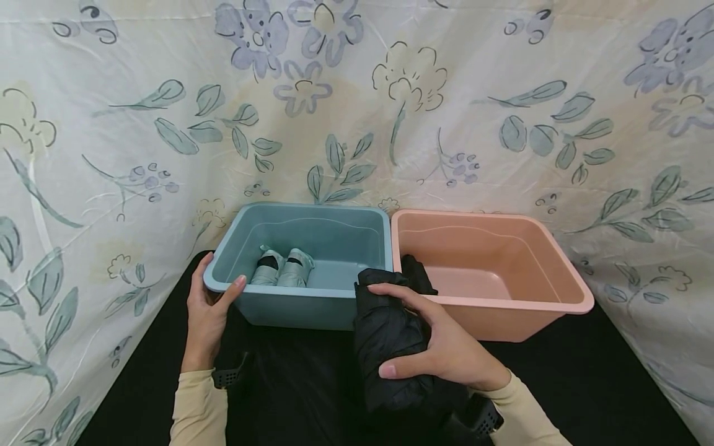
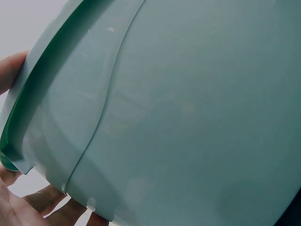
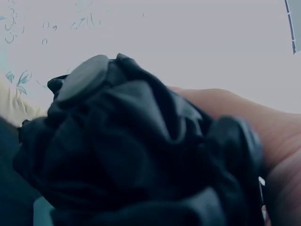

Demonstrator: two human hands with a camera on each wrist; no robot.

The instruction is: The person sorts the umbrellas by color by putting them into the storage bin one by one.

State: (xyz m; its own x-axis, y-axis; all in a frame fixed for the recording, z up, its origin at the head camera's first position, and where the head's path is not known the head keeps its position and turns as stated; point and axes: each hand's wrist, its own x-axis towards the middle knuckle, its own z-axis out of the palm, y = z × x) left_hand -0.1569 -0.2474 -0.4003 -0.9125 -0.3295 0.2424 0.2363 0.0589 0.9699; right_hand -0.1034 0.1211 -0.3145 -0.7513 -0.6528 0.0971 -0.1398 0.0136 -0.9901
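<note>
My left hand grips the rim of a blue-green bin at its front left corner, thumb over the edge. In the left wrist view the bin's side wall fills most of the picture, with fingers beneath it. My right hand holds a black folded umbrella in front of the two bins, thumb and fingers around its fabric. Up close in the right wrist view, the umbrella shows gathered cloth and a round grey end. Two pale green rolled bundles with black bands lie inside the blue-green bin.
A pink bin stands right beside the blue-green one. Another black bundle lies at its left end, partly hidden by the umbrella. Behind and at the sides hangs a flowered curtain; black cloth covers the surface below.
</note>
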